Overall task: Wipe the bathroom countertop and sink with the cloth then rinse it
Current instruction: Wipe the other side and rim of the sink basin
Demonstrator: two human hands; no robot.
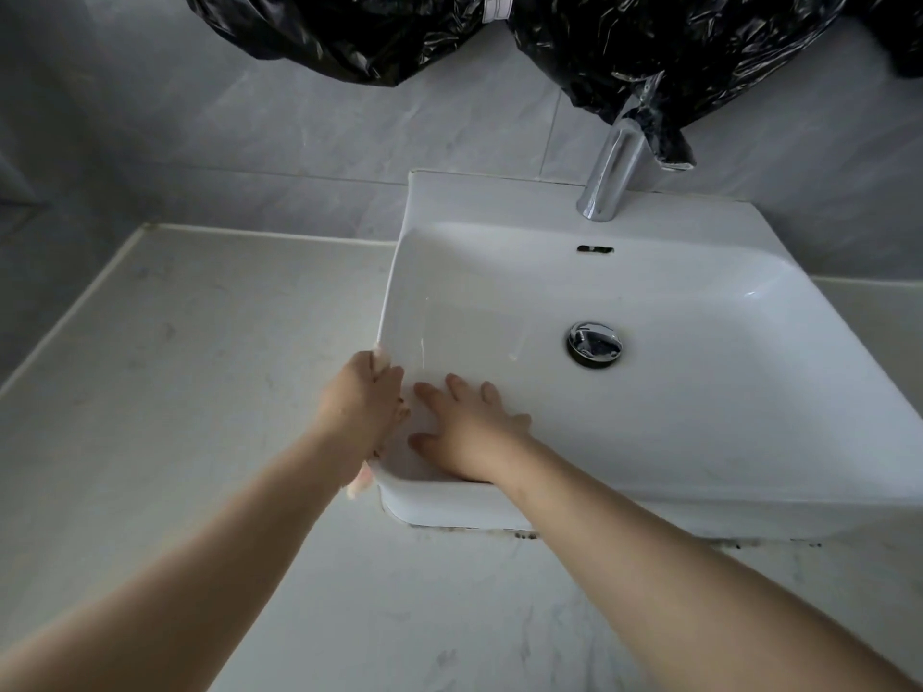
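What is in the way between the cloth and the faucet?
Nothing visible. The cloth sits under the left hand on the rim of the sink; the right hand lies beside it, and bare basin leads to the faucet.

**One head-worn wide-angle view, close above the sink, looking forward and down.**

The camera sits over the front edge of the countertop [200, 367] on the person's side, facing the tiled wall [249, 132] and tilted steeply down. Both forearms run in from the bottom corners to the left hand [362, 397] and right hand [469, 432] at the front-left corner of the sink [499, 202], just left of centre and at arm's reach from the lens. The sink fills the centre and right, and the countertop's left stretch and back-left corner fill the left. The faucet [607, 172] stands at the sink's back edge, under black plastic sheeting [649, 42] along the top. Straight edges bow towards the frame's borders.
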